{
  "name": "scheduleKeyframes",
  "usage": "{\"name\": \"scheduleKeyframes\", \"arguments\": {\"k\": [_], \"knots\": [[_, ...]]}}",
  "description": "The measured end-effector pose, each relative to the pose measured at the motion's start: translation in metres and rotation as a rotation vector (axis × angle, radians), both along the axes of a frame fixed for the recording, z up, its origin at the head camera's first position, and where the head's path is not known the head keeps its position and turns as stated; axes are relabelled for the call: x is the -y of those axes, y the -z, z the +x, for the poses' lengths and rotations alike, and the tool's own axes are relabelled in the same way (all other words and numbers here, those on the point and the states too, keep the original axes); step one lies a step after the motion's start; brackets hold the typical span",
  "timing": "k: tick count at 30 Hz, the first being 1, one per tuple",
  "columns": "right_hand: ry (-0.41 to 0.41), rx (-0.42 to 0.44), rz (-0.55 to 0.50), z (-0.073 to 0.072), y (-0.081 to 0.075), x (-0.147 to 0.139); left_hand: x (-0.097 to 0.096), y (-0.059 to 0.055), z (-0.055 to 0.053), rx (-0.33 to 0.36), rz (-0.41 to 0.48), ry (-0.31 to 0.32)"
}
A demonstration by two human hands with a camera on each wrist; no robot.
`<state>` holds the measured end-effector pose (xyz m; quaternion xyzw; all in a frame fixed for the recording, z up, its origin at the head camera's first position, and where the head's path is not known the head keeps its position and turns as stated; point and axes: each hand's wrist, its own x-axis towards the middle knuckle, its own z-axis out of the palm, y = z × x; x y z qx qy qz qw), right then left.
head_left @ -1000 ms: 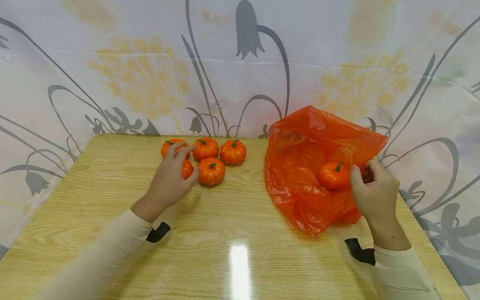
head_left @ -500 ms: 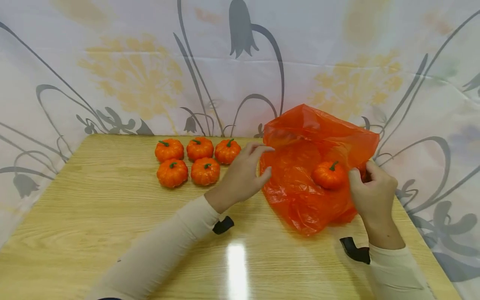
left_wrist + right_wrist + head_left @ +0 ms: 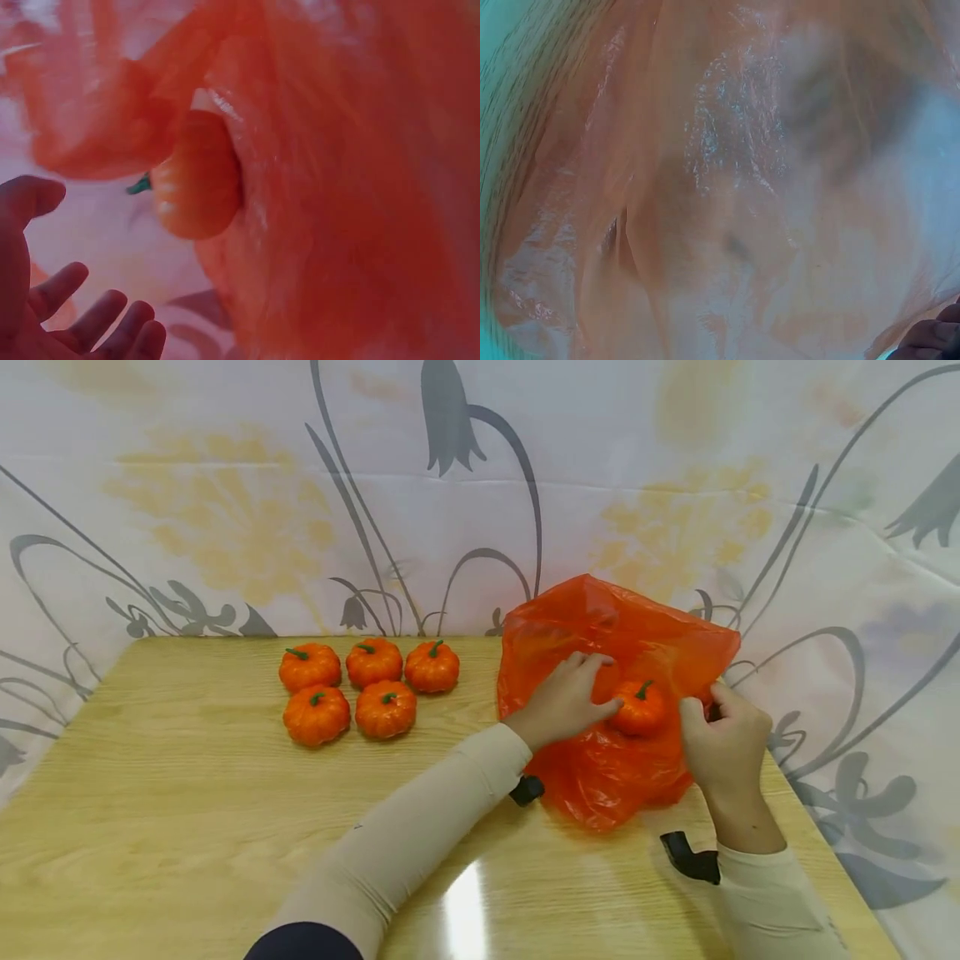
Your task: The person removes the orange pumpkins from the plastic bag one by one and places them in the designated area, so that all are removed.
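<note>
A thin orange-red plastic bag [image 3: 592, 777] stands with its mouth spread on the right side of the table. Inside it sits a small orange pumpkin [image 3: 642, 710] with a green stem; the left wrist view shows the same pumpkin [image 3: 196, 180] against the bag's wall. My left hand [image 3: 562, 702] reaches over the bag's opening, fingers spread and thumb right at the pumpkin's left side. At the bag's right rim my right hand [image 3: 726, 739] pinches the plastic between thumb and fingers. The right wrist view is mostly filled by the see-through bag [image 3: 705, 225], with some fingers at its lower right corner.
Several more small pumpkins [image 3: 386, 709] lie in two rows at the back of the wooden table [image 3: 187, 810], left of the bag. Behind the table hangs a pale flower-patterned cloth [image 3: 375, 427]. Each sleeve has a dark wrist attachment [image 3: 686, 858].
My left hand has moved right from the group of pumpkins to over the bag's opening, beside the pumpkin in it. My right hand keeps its pinch on the bag. The head view has shifted slightly.
</note>
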<state>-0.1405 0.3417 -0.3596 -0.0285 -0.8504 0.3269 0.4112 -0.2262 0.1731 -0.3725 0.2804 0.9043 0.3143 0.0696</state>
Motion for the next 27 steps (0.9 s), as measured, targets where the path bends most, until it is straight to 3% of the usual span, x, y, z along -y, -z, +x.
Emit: {"name": "scheduleKeyframes", "arguments": {"k": [7,15,27], "knots": [[0.018,0.017,-0.013,0.001,0.000,0.001,-0.024,0.016,-0.005,0.025,-0.120,-0.009],[0.015,0.027,-0.035,0.001,0.000,0.000,-0.034,0.030,-0.005,0.023,-0.176,-0.022],[0.013,0.017,-0.002,0.000,-0.002,0.000,-0.052,0.040,-0.005,0.006,-0.221,-0.046]]}}
